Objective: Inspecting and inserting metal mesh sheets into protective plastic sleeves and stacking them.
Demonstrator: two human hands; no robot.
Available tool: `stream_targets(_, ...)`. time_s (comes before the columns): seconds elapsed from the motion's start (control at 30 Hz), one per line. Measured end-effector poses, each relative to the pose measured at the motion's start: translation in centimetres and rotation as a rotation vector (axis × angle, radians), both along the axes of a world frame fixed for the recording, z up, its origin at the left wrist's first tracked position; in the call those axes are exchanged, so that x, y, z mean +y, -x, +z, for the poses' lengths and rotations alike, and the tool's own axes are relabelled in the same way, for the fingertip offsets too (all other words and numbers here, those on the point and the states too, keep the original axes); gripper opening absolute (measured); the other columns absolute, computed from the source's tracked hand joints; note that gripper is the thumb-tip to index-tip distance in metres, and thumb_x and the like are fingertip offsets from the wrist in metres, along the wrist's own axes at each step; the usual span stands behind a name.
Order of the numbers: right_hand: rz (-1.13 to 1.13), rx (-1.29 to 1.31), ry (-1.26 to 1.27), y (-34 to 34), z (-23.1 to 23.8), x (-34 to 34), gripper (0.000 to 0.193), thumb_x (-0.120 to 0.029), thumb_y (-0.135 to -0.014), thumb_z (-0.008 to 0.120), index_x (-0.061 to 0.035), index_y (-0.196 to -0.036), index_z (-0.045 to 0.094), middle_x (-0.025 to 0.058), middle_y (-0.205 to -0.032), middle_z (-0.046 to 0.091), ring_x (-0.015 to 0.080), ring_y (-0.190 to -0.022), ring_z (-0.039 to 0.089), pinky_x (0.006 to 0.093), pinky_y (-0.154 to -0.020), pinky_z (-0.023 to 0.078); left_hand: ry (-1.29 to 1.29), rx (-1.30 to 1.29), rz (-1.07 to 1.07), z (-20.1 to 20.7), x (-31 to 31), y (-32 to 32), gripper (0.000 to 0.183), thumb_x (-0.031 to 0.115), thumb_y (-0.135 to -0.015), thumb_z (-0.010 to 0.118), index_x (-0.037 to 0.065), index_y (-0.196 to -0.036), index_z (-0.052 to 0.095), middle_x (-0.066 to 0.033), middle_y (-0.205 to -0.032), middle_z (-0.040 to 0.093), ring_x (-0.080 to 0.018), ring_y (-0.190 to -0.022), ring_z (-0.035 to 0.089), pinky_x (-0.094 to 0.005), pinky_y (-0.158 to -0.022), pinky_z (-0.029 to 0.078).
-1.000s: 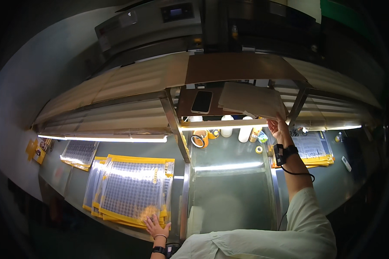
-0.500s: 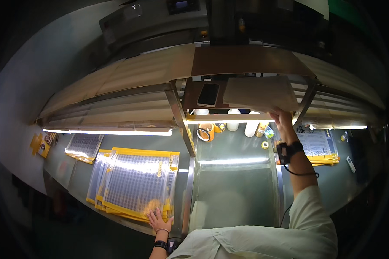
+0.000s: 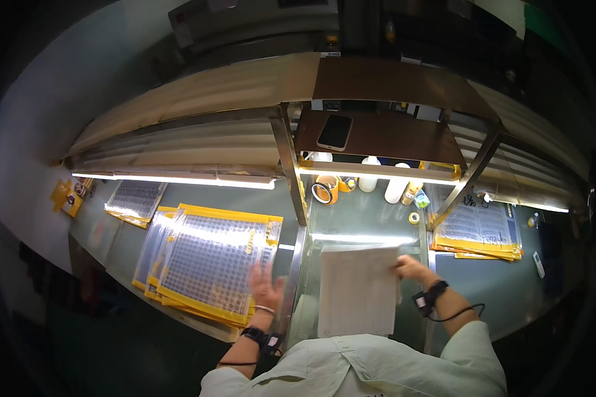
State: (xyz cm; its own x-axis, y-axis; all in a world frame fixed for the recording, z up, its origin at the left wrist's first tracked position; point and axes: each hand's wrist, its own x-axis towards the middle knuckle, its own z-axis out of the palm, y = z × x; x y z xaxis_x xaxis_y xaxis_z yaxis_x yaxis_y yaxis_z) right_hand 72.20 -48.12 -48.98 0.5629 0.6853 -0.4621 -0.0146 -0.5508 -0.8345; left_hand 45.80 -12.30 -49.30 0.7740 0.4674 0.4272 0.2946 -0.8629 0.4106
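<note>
A white sheet of paper (image 3: 359,290) is gripped at its upper right edge by the right hand (image 3: 414,270), fingers closed on the margin, and is held flat just above the grey-green bench top (image 3: 364,221), in front of the chest. A dark strap with a trailing cable is worn on the right wrist. The left hand (image 3: 266,291) is raised with fingers spread and loose, nothing held in it; it is blurred, and it hangs over the near right corner of a stack of yellow-bordered trays (image 3: 212,261) covered with rows of small dots. A dark watch-like band is worn on the left wrist too.

The stack of trays is laid to the left of a metal upright (image 3: 290,165) by which the bench is divided. Further left, a smaller tray of the same kind (image 3: 134,200) is set under a bright strip light (image 3: 179,178). To the right of the sheet, a pile of printed pages on yellow backing (image 3: 477,231) is placed. Behind the sheet, a roll of tape (image 3: 323,192), white bottles (image 3: 369,182) and a small yellow roll (image 3: 414,218) are lined up beneath a brown shelf (image 3: 391,135), on which a dark phone (image 3: 335,132) is laid.
</note>
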Motion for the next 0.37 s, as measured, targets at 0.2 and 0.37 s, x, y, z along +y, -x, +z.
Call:
stream_targets(0.2, 0.299, -0.616, 0.675, -0.5, 4.0, 5.6, 0.027, -0.031, -0.078, 0.061, -0.0084, -0.092, 0.065, 0.0173, -0.091, 0.062, 0.0308, -0.089, 0.059, 0.0382, -0.077, 0.046, -0.053, 0.536, -0.373, -1.9, -5.5, -2.7, 0.067, 0.058, -0.08, 0.045, 0.025, -0.136, 0.029, -0.0118, -0.145, 0.013, -0.0331, -0.133, 0.009, -0.0564, -0.102, 0.011)
stream_targets(0.37, -0.017, -0.521, -0.103, -6.1, 11.8, 10.0, 0.019, -0.021, -0.08, 0.058, -0.0027, -0.08, 0.062, 0.0089, -0.071, 0.065, 0.0209, -0.066, 0.063, 0.035, -0.063, 0.05, -0.138, 0.615, -0.38, -4.8, -5.8, -2.2, 0.072, 0.064, -0.079, 0.04, 0.026, -0.138, 0.023, -0.0106, -0.146, 0.007, -0.0321, -0.134, 0.003, -0.0582, -0.102, 0.004)
